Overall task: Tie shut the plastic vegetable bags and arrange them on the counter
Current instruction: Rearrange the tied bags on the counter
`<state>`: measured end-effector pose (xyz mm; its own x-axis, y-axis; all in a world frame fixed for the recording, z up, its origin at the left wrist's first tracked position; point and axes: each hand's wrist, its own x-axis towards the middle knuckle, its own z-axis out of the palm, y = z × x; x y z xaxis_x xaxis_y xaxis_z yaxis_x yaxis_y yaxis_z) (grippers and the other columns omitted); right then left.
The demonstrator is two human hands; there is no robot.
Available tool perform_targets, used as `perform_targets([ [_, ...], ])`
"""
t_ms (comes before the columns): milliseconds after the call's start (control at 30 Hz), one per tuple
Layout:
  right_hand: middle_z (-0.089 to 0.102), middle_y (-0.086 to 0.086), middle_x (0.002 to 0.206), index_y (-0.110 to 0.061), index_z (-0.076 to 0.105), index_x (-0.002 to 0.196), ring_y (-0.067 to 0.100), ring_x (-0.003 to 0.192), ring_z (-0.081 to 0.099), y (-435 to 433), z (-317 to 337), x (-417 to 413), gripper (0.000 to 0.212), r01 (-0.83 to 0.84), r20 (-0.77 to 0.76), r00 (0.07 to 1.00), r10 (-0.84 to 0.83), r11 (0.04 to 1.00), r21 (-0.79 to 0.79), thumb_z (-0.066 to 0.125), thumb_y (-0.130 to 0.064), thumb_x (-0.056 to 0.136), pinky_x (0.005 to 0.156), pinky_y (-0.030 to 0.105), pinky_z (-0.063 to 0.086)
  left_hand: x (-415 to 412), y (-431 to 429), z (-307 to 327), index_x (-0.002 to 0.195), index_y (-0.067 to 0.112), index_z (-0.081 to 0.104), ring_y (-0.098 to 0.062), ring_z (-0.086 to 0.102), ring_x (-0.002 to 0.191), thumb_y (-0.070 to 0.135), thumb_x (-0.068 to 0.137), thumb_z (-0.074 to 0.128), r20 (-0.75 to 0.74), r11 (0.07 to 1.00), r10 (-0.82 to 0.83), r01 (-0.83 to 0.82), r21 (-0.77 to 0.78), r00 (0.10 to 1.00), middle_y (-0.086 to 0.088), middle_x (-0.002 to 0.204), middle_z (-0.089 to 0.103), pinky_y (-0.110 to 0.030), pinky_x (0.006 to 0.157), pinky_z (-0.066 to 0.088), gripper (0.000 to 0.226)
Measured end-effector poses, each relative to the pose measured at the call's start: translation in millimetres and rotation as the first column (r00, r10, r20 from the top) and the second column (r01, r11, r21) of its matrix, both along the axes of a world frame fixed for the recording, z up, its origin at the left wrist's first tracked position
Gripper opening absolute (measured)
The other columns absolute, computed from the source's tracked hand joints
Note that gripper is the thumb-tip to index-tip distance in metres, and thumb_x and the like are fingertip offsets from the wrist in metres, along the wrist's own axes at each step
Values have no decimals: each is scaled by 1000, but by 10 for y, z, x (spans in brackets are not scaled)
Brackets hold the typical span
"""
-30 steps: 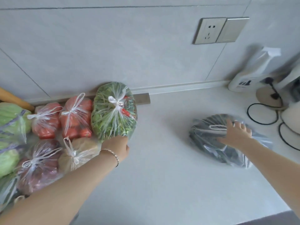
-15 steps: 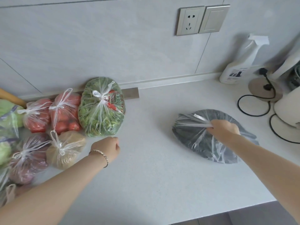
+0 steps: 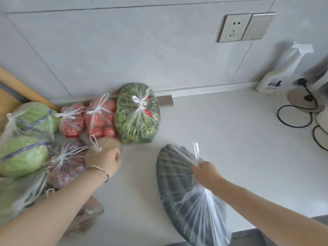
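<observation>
Right hand [image 3: 204, 172]: clenched round the gathered neck of the dark bag [image 3: 174, 183]. Two thin handle strips stick up out of my fist.
Dark bag: thin clear plastic, pulled into a fan of tight creases from my grip. Long, dark green, ridged vegetables lie side by side inside. It is at the near edge of the counter [image 3: 221, 135]. Its lower end is blurred, so I cannot tell if it rests or hangs.
Left hand [image 3: 104, 160]: fingers curled in, knuckles up, on top of the tan bag [image 3: 111, 143]. I cannot tell whether I pinch its knot or hold nothing.
Bracelet [image 3: 99, 170]: thin metal chain on my left wrist.
Tan bag: rounded brownish lump, with a white handle loop standing just beyond my knuckles.
Purple bag [image 3: 67, 162]: knotted and crinkled, touching the tan bag's left side.
Tomato bag [image 3: 101, 119]: knotted, round red shapes, in the back row by the wall. A second tomato bag [image 3: 72, 121] is to its left.
Greens bag [image 3: 137, 118]: oval and leafy, knotted on top, at the right end of that row.
Cabbage bag [image 3: 21, 155]: pale green and smooth, far left.
Counter: pale, matte, faintly speckled.
Spray bottle [image 3: 278, 73]: white plastic, far right by the wall.
</observation>
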<state>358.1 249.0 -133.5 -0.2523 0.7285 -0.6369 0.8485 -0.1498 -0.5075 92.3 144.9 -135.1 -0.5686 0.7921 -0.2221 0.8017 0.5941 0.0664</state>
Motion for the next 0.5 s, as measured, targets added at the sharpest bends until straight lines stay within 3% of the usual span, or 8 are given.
perform_targets([
  [133,38,0,60,-13,37,59,9,50,33,-445,-42,-597,36,-29,-43,999,25,995,-96,34,-16,94,44,19,24,-336,-279,85,110,20,58,-30,61,99,21,87,47,147,1000,3,-7,26,989,-10,108,66,-35,81,48,25],
  [300,40,0,61,-16,39,58,10,53,36,-709,-5,-1292,34,57,-81,995,-58,998,-13,40,-19,92,50,19,30,-703,-572,183,101,17,59,-31,60,98,19,87,45,186,985,-119,92,150,975,-9,106,65,-36,79,47,20],
  [500,42,0,63,-8,48,74,11,53,38,-816,-60,-1716,22,227,-89,969,-232,972,-69,41,-18,93,49,20,32,-936,-710,186,103,20,59,-28,61,98,19,85,45,211,978,-163,129,166,964,-5,105,67,-38,83,50,22],
])
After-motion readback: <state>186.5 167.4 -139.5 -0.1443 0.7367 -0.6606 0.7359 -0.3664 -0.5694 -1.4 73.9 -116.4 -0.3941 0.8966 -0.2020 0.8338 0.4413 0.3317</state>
